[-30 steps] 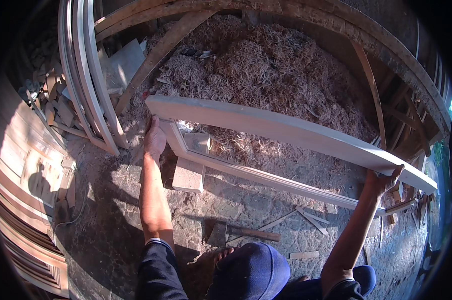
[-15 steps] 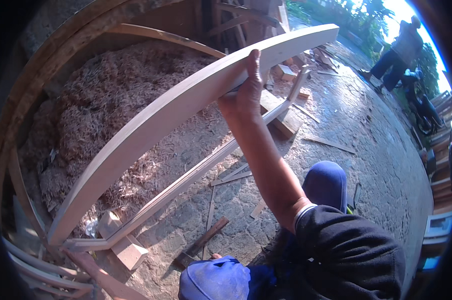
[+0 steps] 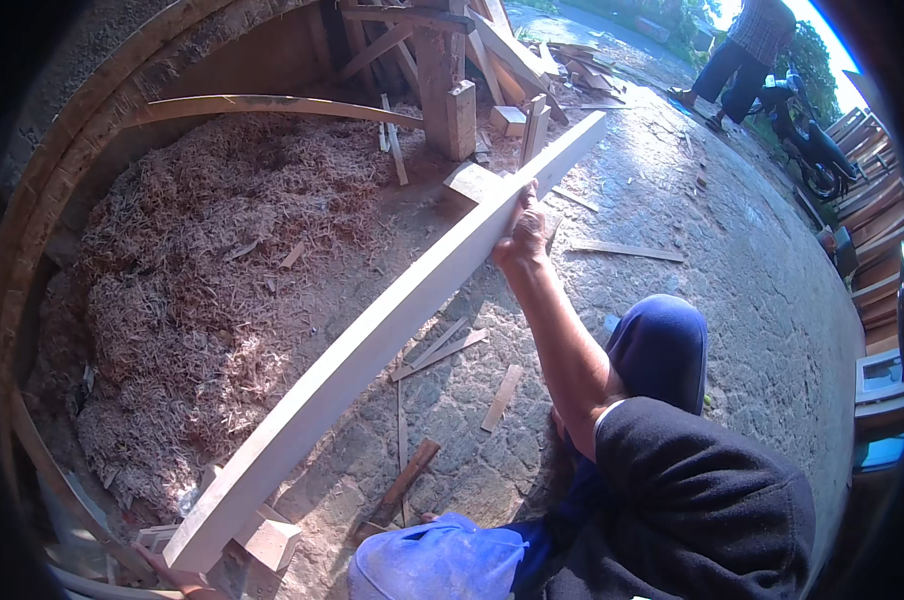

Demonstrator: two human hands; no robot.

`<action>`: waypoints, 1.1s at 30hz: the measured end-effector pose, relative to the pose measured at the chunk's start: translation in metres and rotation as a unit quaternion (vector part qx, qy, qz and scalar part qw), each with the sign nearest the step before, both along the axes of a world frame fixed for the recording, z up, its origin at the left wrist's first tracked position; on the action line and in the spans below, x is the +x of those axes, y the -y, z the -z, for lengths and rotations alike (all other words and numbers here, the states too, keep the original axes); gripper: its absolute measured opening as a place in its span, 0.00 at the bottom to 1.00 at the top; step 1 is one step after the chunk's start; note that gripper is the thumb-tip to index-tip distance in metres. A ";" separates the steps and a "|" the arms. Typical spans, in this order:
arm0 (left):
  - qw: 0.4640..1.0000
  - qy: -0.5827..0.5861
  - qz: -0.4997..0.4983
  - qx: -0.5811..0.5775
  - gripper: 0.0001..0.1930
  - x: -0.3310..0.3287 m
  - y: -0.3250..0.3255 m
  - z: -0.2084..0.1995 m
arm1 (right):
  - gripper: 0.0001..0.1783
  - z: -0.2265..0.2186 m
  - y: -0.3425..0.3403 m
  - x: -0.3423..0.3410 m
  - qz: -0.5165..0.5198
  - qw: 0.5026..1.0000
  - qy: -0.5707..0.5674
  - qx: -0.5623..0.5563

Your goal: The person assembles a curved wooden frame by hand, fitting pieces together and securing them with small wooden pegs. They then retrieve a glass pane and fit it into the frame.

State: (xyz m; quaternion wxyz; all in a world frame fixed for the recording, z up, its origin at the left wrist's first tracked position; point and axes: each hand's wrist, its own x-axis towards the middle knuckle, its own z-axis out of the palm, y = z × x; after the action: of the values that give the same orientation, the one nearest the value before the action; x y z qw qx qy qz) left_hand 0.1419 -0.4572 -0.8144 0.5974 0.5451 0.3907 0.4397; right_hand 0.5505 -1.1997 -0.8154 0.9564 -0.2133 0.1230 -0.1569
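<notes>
A long pale wooden beam [image 3: 372,355] runs slantwise from the lower left to the upper middle. My right hand [image 3: 523,232] grips it toward the far end, with the thumb over its upper side; the fingers beneath are partly hidden. Wooden blocks [image 3: 272,541] show beside its near end, and another block [image 3: 472,183] by its far part. A short upright wood piece [image 3: 537,128] stands near the far tip. By the near end, a reddish shape [image 3: 184,580] might be my left hand or arm, but it is too unclear to tell.
A large heap of wood shavings [image 3: 182,270] lies on the left, inside a big curved wooden piece [image 3: 27,210]. A hammer-like tool [image 3: 409,476] and thin offcuts [image 3: 502,398] lie on the ground. At the upper right, a person [image 3: 742,60] stands by a motorbike [image 3: 820,160].
The beam has come down and turned, so its curve looks straighter. It now covers the moulded wooden strip visible before below it. My right hand has lowered with it; the view has shifted.
</notes>
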 end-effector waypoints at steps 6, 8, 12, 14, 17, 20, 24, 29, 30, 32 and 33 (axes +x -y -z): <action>0.995 -0.061 0.082 -0.023 0.35 -0.023 -0.024 -0.009 | 0.32 0.086 0.019 -0.019 -0.008 0.983 -0.169 -0.067; 0.988 -0.090 0.126 0.003 0.35 -0.028 -0.029 -0.008 | 0.32 0.113 0.008 -0.026 -0.012 0.978 -0.193 -0.072; 0.987 -0.079 0.133 0.048 0.32 -0.030 -0.036 0.001 | 0.38 0.156 -0.026 -0.044 0.042 0.945 -0.297 -0.128; 0.994 -0.037 0.099 -0.003 0.29 -0.028 -0.037 0.005 | 0.37 0.172 -0.040 -0.049 0.064 0.924 -0.331 -0.180; 0.998 -0.046 0.051 0.002 0.29 -0.023 -0.033 0.005 | 0.36 0.189 -0.047 -0.056 0.060 0.891 -0.360 -0.271; 0.995 -0.050 0.074 0.036 0.32 -0.020 -0.017 -0.001 | 0.38 0.185 -0.043 -0.064 0.019 0.863 -0.376 -0.336; 0.998 -0.020 0.056 -0.005 0.33 -0.008 0.010 -0.012 | 0.49 0.149 -0.053 -0.072 0.109 0.554 -0.352 -0.747; 0.999 -0.034 0.034 -0.012 0.35 -0.003 0.022 -0.017 | 0.23 0.106 -0.114 -0.058 -0.037 0.508 0.014 -0.861; 0.998 -0.036 0.041 -0.003 0.35 -0.004 0.020 -0.017 | 0.22 0.103 -0.125 -0.056 -0.088 0.472 0.000 -0.877; 0.997 -0.049 0.051 0.020 0.33 -0.009 0.015 -0.015 | 0.19 0.099 -0.142 -0.052 -0.127 0.446 0.009 -0.886; 0.996 -0.057 0.052 0.031 0.32 -0.011 0.013 -0.014 | 0.18 0.098 -0.146 -0.049 -0.136 0.448 0.010 -0.883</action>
State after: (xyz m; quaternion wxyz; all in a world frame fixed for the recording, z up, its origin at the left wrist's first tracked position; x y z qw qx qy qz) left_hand 0.1314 -0.4701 -0.8002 0.5790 0.6075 0.3814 0.3877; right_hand 0.5013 -1.0537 -0.9129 0.2630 -0.9557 -0.1217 -0.0515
